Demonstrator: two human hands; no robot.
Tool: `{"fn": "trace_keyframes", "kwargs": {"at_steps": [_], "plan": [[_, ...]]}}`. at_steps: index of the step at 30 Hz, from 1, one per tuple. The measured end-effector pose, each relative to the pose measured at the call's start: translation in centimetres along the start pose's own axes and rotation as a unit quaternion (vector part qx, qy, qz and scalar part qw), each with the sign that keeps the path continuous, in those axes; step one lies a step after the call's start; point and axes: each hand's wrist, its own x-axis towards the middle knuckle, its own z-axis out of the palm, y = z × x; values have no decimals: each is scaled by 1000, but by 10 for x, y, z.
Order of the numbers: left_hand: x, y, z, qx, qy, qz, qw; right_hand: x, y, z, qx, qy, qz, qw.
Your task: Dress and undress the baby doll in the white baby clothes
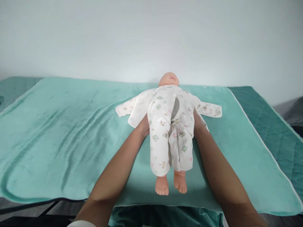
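A baby doll (pixel 169 78) lies on its back on the turquoise blanket (pixel 71 126), its head toward the wall and its bare feet toward me. It wears a white printed top (pixel 143 101) with sleeves spread to both sides. White printed baby trousers (pixel 159 135), with an opening at the crotch, cover its legs and reach up over the belly. My left hand (pixel 145 125) is at the doll's left-hand side in view, touching it at hip height. My right hand (pixel 197 121) is at the opposite hip. The fingers of both hands are hidden behind the doll and its clothes.
The blanket has wrinkles on the left and covers a darker green quilted mattress cover (pixel 272 138), which shows at the right. A white wall (pixel 151 37) stands directly behind. The bed's front edge runs below my forearms, with dark metal bars (pixel 47 208) at lower left.
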Motion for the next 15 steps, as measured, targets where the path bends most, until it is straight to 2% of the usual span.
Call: {"fn": "trace_keyframes", "kwargs": {"at_steps": [5, 9, 12, 15], "plan": [[2, -1, -3, 1, -2, 11, 1000, -6, -13, 3, 45, 18, 43, 998], [8, -5, -12, 7, -8, 7, 1000, -5, -21, 4, 77, 16, 35, 996], [14, -5, -19, -17, -12, -15, 1000, -4, -23, 5, 108, 17, 42, 993], [17, -1, -22, -60, 12, -46, 997, -5, -26, 8, 132, 9, 73, 988]]}}
